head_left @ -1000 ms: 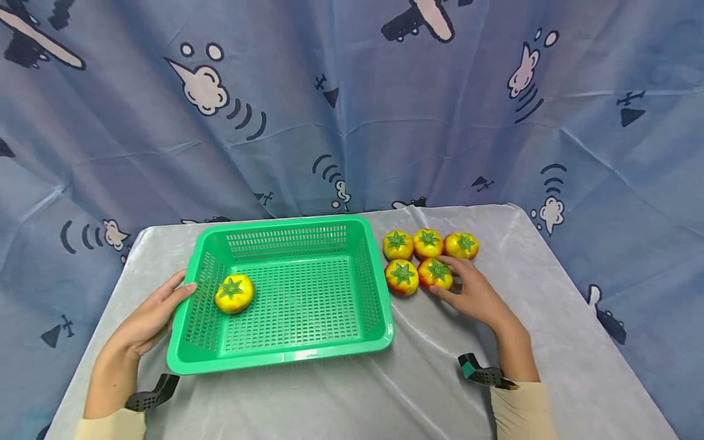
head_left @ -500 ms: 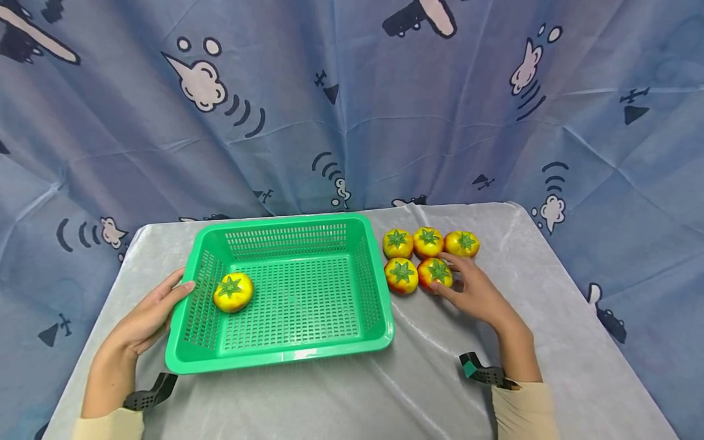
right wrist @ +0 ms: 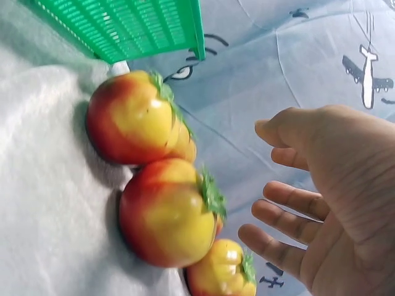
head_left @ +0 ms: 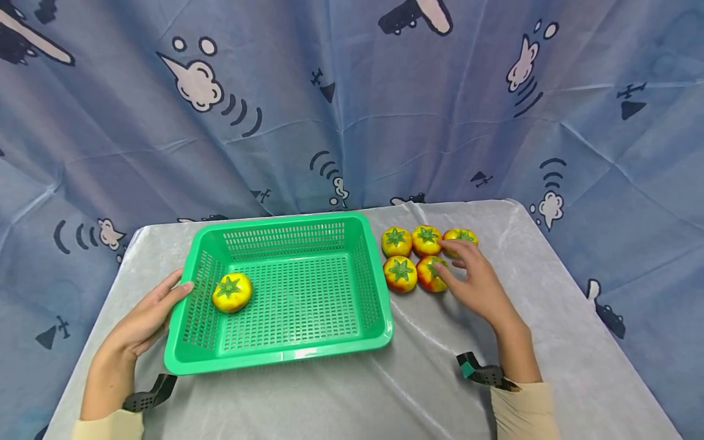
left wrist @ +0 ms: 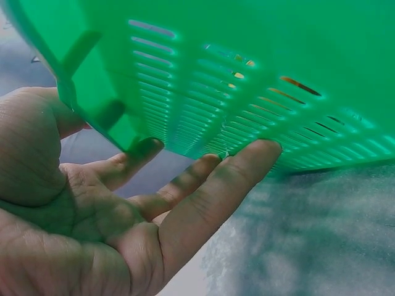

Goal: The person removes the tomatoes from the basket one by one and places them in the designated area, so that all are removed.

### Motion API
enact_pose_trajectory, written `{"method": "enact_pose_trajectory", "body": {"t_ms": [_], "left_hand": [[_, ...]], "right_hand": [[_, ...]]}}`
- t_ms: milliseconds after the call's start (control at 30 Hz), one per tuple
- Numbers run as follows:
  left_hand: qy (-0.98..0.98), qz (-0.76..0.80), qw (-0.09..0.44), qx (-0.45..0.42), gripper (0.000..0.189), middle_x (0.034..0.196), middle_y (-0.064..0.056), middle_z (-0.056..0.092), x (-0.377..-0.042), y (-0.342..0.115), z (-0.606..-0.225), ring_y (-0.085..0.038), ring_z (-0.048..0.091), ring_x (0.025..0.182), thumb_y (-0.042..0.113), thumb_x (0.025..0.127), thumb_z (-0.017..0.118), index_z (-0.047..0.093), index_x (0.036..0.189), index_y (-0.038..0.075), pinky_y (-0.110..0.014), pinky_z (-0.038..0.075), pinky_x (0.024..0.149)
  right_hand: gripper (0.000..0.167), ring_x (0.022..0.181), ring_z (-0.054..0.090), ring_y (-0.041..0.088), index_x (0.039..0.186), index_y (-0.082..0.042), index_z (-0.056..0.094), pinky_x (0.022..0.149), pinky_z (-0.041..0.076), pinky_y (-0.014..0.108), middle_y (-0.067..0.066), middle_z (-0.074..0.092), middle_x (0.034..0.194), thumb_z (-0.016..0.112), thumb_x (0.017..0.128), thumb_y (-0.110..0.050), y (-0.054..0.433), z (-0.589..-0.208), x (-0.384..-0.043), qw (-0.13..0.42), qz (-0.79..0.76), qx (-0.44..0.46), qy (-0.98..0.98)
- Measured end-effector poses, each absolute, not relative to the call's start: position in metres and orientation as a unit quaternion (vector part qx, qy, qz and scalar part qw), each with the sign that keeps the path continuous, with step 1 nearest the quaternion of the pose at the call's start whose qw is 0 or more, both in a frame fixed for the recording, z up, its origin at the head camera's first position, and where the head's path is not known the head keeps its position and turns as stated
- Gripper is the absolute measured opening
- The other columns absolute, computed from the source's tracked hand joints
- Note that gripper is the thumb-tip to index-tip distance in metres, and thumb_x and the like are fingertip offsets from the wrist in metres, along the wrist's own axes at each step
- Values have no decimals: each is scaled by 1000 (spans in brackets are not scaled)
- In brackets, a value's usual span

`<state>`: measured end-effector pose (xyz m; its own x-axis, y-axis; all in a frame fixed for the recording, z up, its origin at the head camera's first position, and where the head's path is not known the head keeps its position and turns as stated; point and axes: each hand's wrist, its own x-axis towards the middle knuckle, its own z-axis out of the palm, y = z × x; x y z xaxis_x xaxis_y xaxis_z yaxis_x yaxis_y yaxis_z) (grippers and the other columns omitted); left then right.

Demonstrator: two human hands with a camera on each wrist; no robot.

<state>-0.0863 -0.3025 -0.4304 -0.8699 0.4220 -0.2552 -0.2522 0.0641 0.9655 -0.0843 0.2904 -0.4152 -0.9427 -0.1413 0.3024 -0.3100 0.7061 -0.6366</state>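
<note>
My left hand grips the left side of a green plastic basket, thumb over the rim. In the left wrist view its fingers lie against the slotted outer wall. One yellow tomato with a green leafy top sits inside, toward the left. Over the front-right red-and-yellow tomato hovers my right hand, fingers spread and holding nothing. The right wrist view shows a gap between those fingers and that tomato. The hand partly covers the rear-right tomato.
To the basket's right stand a front-left tomato, a back-left tomato and a back-middle tomato, close together. Silvery cloth covers the table. Behind the table's far edge hangs a blue printed curtain.
My right hand has lifted a little off the front-right tomato, its fingers and thumb coming away from it. The left hand and the basket keep their place.
</note>
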Motion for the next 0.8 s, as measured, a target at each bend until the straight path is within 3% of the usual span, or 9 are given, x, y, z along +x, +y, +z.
{"method": "enact_pose_trajectory", "body": {"t_ms": [533, 800], "left_hand": [[700, 673, 233, 47, 72, 121, 12, 71, -88, -292, -432, -15, 77, 107, 31, 117, 39, -4, 170, 6, -39, 67, 86], [707, 665, 238, 38, 74, 122, 13, 69, -86, -299, -428, -14, 76, 107, 32, 117, 39, -5, 170, 5, -39, 67, 87]], "right_hand": [[44, 127, 61, 41, 145, -5, 60, 104, 56, 62, 18, 56, 148, 69, 104, -15, 269, -391, -84, 87, 373, 146, -912], [49, 144, 51, 38, 151, -11, 57, 111, 51, 64, 16, 51, 157, 69, 105, -22, 246, -370, -89, 53, 368, 169, -913]]}}
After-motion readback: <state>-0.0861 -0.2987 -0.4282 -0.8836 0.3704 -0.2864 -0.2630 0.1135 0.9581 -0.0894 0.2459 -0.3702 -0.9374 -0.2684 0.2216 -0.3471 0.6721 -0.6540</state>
